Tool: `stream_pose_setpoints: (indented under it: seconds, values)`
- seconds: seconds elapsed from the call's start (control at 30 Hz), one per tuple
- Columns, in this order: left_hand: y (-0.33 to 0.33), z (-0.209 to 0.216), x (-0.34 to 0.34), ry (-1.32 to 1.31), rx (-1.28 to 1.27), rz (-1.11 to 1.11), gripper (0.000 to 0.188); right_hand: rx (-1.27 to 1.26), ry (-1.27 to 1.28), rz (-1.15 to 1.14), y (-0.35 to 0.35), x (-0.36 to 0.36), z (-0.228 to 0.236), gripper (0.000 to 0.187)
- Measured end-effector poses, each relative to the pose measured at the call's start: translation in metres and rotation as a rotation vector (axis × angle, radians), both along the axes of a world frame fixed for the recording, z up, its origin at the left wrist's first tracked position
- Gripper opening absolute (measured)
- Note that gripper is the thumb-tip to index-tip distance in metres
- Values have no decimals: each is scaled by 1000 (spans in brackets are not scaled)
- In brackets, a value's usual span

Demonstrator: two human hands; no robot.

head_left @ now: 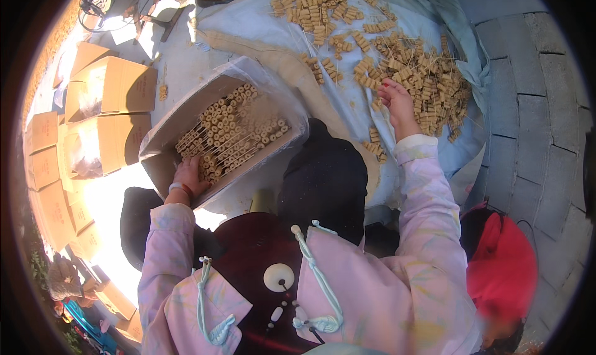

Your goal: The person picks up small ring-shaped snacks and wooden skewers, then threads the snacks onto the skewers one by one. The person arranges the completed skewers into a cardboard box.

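Observation:
An open cardboard box lined with clear plastic stands in front of me, tilted in view. Rows of tan ring-shaped rolls on thin sticks lie packed inside it. My left hand is inside the box's near left corner, fingers stretched out against the skewered rolls. Out to the right, my right hand is at the edge of a loose heap of the same skewers. Its fingers are bent together in a pinch at a skewer of rolls, which they partly hide.
A pale sheet lies under the heap, with more skewers at its far end. Several cardboard boxes stand at the left. A grey block wall rises at the right, with a person in red at the lower right.

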State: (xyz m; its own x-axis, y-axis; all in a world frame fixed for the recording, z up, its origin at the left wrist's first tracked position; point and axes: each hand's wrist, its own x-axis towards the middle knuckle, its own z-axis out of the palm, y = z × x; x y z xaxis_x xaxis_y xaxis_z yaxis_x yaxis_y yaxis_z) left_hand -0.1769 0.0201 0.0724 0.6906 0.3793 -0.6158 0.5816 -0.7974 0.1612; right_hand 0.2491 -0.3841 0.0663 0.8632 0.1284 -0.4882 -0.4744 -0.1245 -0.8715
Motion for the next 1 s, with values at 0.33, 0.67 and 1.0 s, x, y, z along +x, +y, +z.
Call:
stream_pose_setpoints:
  seconds: [0.33, 0.67, 1.0]
  values:
    - [-10, 7, 13, 101, -9, 37, 86, 318, 486, -456, 54, 5, -207, 12]
    - [-13, -3, 9, 17, 40, 45, 89, 100, 266, -280, 92, 23, -227, 8]
    - [-14, 2, 12, 27, 10, 96, 89, 254, 463, -506, 111, 65, -241, 22]
